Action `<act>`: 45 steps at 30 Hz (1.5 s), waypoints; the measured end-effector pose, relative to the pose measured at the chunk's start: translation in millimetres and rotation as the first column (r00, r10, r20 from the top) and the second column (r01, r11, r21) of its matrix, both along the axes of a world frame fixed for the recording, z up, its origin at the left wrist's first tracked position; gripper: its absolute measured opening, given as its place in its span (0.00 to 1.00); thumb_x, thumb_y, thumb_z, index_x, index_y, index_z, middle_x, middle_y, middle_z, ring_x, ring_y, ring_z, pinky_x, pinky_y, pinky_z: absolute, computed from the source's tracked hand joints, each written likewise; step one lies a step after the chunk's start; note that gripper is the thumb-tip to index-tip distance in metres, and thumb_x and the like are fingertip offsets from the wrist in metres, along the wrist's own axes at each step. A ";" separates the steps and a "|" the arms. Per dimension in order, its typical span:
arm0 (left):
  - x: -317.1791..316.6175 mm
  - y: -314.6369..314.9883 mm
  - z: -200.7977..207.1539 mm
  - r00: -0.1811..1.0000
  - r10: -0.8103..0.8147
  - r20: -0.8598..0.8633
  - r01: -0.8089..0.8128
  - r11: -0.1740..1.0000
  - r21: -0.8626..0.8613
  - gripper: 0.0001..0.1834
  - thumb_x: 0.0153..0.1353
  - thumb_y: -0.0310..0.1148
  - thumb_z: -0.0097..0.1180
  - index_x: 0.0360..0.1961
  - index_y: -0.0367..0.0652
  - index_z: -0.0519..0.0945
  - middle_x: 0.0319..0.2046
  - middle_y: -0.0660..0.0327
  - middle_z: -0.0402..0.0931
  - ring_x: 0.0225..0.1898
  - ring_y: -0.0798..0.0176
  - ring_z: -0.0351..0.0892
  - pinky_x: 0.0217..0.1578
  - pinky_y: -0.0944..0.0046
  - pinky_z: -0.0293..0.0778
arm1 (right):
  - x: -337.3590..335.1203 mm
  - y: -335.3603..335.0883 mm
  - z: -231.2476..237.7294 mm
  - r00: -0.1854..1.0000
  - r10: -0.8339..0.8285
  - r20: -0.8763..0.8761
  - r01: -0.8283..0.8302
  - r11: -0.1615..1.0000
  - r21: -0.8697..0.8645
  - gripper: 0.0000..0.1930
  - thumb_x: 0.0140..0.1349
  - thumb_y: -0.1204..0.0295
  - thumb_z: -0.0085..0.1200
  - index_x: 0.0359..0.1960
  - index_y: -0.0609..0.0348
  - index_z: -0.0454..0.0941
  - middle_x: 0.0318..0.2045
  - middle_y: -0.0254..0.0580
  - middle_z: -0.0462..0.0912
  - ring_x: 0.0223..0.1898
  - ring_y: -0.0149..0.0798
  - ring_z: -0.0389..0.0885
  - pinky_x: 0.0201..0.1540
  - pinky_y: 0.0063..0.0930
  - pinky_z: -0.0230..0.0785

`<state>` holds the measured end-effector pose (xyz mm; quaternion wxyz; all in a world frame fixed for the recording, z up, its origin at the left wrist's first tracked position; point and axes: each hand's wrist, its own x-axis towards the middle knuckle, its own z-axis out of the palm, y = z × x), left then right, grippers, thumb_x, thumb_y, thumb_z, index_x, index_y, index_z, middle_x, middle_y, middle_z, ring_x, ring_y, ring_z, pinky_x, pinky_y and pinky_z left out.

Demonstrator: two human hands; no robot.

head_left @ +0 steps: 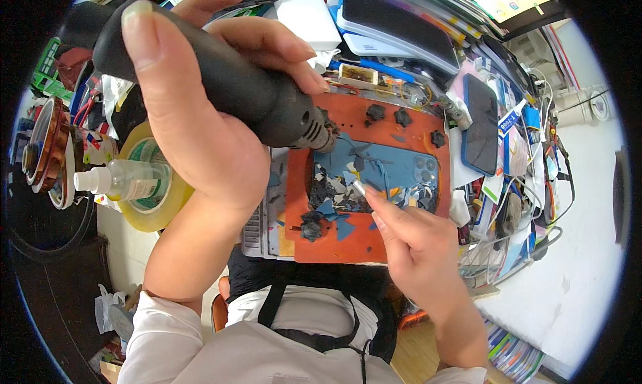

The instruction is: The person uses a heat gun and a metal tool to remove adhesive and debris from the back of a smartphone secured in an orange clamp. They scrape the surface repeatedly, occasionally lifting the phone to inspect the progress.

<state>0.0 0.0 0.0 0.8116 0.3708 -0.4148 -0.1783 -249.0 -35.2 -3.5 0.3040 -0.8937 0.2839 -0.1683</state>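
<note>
My left hand (200, 116) is closed around the black handle of a hot air gun (234, 83). Its metal nozzle (319, 133) points down over the upper left of a blue smartphone (418, 183). The phone lies back up, its rear glass broken into many flakes, with the camera lenses at its right end. Over the broken glass, my right hand (421, 247) is closed, its index finger extended. A short pale, silvery tip (360, 187) shows at the fingertips; whether it is a small blade or a nail is unclear. Blue glass shards (344, 227) lie beside the phone.
An orange mat (368, 250) with several black knobs (312, 227) lies under the phone. To the left are a spray bottle (127, 180) and a yellow tape roll (157, 217). More phones (480, 123), tools and cables crowd the back and right.
</note>
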 end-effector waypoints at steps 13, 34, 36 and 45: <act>2.1 -0.5 0.6 0.999 -0.050 0.012 0.050 0.998 -0.033 0.43 0.74 0.68 0.25 0.61 0.36 0.70 0.33 0.48 0.80 0.26 0.56 0.80 0.34 0.54 0.81 | 2.6 -1.1 1.1 0.999 -0.034 0.030 0.031 0.994 0.109 0.16 0.67 0.81 0.58 0.55 0.60 0.85 0.22 0.45 0.81 0.21 0.33 0.76 0.29 0.25 0.68; -10.8 1.3 12.9 1.000 -0.020 -0.011 0.021 0.999 0.024 0.46 0.72 0.71 0.25 0.63 0.37 0.69 0.33 0.49 0.80 0.27 0.56 0.81 0.38 0.53 0.80 | 3.7 12.4 -3.3 0.997 -0.072 -0.037 0.063 0.977 -0.205 0.26 0.56 0.80 0.58 0.59 0.53 0.84 0.18 0.39 0.70 0.17 0.41 0.71 0.22 0.35 0.66; -8.7 1.5 13.6 1.000 -0.030 0.006 0.029 0.999 0.044 0.46 0.72 0.71 0.24 0.63 0.37 0.69 0.34 0.49 0.80 0.27 0.56 0.81 0.40 0.52 0.81 | 5.8 16.6 -4.3 0.994 -0.078 -0.075 0.055 0.963 -0.263 0.29 0.53 0.79 0.58 0.61 0.51 0.83 0.19 0.36 0.69 0.17 0.41 0.71 0.22 0.35 0.67; -21.0 5.5 12.6 0.998 -0.061 0.002 0.061 0.998 -0.018 0.47 0.71 0.72 0.24 0.64 0.37 0.68 0.34 0.50 0.80 0.28 0.55 0.81 0.43 0.47 0.81 | 8.5 19.6 -5.5 0.993 -0.108 -0.050 0.090 0.958 -0.271 0.27 0.54 0.83 0.59 0.58 0.54 0.85 0.17 0.40 0.67 0.16 0.43 0.68 0.22 0.36 0.62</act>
